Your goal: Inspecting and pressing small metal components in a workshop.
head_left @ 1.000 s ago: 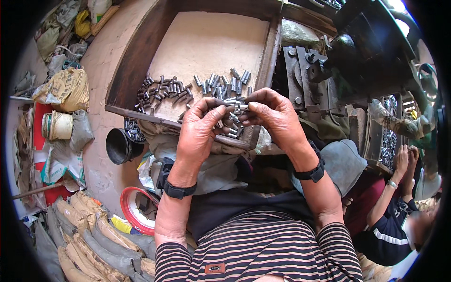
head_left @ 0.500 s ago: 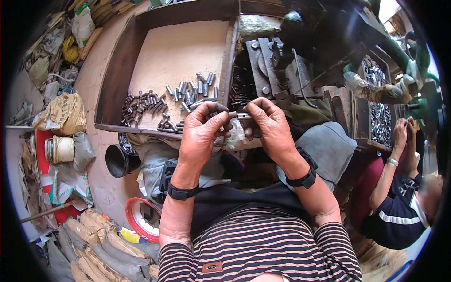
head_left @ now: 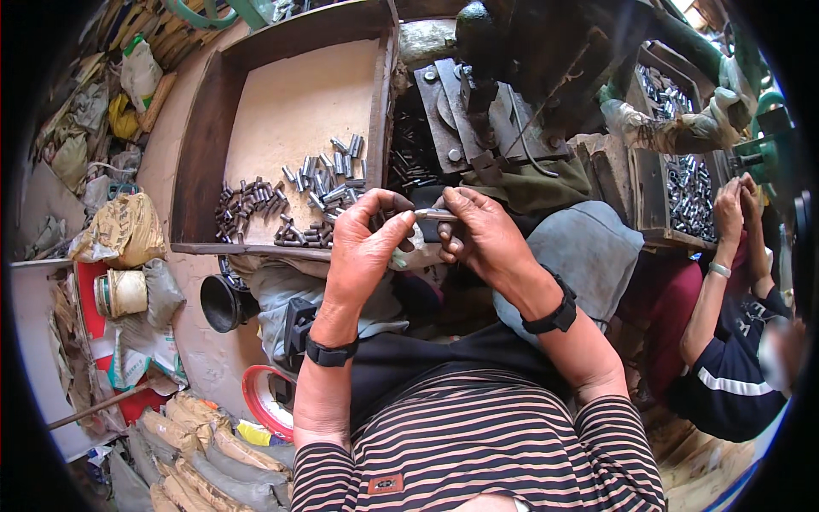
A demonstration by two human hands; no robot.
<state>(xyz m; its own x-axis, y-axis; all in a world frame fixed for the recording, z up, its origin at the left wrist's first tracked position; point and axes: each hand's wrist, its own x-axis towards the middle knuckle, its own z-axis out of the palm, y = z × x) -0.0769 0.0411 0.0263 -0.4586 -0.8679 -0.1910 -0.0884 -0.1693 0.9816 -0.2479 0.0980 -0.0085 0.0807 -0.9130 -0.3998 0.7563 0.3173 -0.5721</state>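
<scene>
Shifted right since a second ago, the left hand (head_left: pixel 363 243) and right hand (head_left: pixel 490 239) now meet around the near right corner of the dark wooden tray (head_left: pixel 194 196). Thumbs and fingers pinch closed on a smooth, shiny metal cylinder (head_left: pixel 433 214), roughly level between the hands. Bright, short cylinders (head_left: pixel 328 177) heap on the tray's pale base, darker stubby pieces (head_left: pixel 247 205) to their left.

I had both forearms (head_left: pixel 325 397) reaching forward and inward. The left hand (head_left: pixel 368 235) and right hand (head_left: pixel 485 232) nearly met, thumbs (head_left: pixel 397 228) pinching toward curled fingers (head_left: pixel 381 201).
</scene>
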